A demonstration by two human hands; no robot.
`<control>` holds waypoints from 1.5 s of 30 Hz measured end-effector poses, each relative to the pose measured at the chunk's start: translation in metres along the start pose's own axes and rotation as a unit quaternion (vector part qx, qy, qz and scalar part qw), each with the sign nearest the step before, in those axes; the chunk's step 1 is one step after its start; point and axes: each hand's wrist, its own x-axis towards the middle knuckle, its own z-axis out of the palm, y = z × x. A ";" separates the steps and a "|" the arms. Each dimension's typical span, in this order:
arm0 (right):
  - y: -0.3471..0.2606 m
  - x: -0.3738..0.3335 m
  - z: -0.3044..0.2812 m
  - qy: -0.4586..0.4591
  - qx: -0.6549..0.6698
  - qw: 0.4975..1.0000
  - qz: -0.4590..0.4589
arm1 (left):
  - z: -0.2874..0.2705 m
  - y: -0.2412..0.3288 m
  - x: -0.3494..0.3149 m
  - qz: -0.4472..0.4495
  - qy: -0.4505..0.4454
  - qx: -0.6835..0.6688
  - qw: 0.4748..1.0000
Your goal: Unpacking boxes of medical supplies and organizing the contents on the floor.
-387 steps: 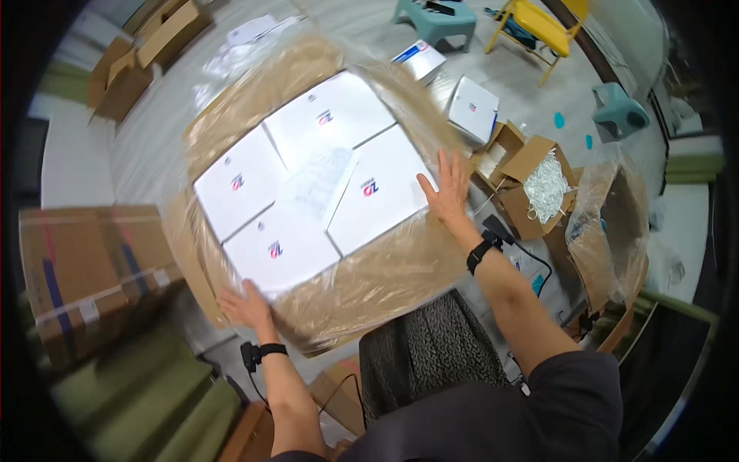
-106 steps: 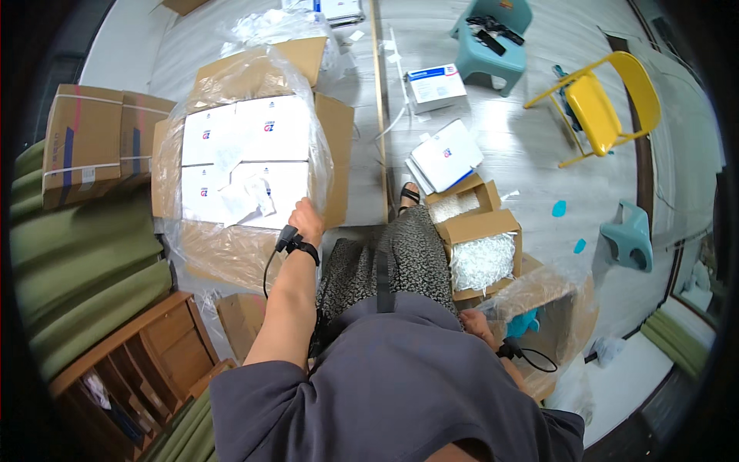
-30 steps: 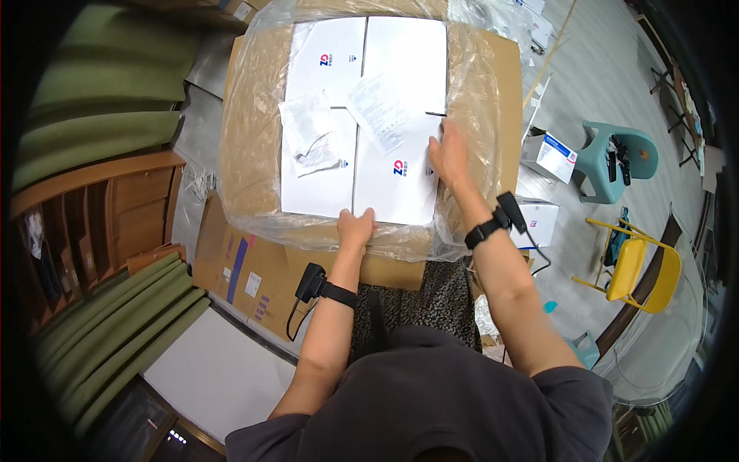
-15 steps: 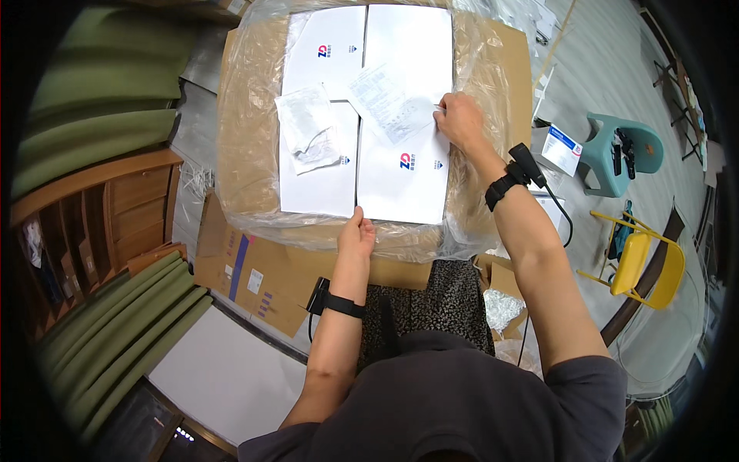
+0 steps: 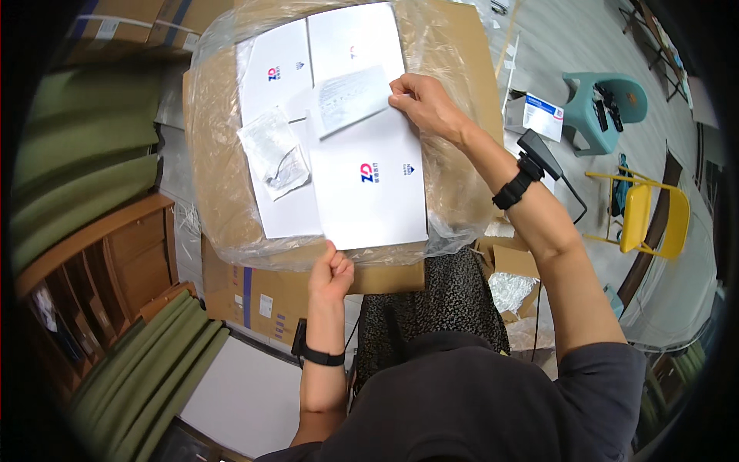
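Several white printed boxes lie in a large brown carton lined with clear plastic. My left hand (image 5: 331, 271) is closed, its fingertips at the near left corner of the front right white box (image 5: 369, 208). Farther away, my right hand (image 5: 427, 108) pinches the right edge of a thin printed paper slip (image 5: 350, 100), which looks raised and tilted over that box. Whether these fingers also touch the box's edge is hidden. A second, crumpled paper slip (image 5: 273, 154) rests on the front left box (image 5: 285, 214), apart from both hands.
Crinkled clear plastic (image 5: 215, 154) spills over the rim of the carton (image 5: 462, 46). To the right stand a teal stool (image 5: 608, 108), a yellow chair (image 5: 654, 215) and a small blue-and-white box (image 5: 536, 115). Green curtains (image 5: 85, 146) and a wooden cabinet (image 5: 138, 219) are on the left.
My right hand has drawn the printed slip up and away from the front right box's logo. That box's near edge sits closer to me. The whole view has shifted.
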 end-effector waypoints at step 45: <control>0.295 -0.191 -0.095 0.434 0.599 0.643 0.202 | 0.366 -0.352 0.171 0.344 -0.392 0.835 0.176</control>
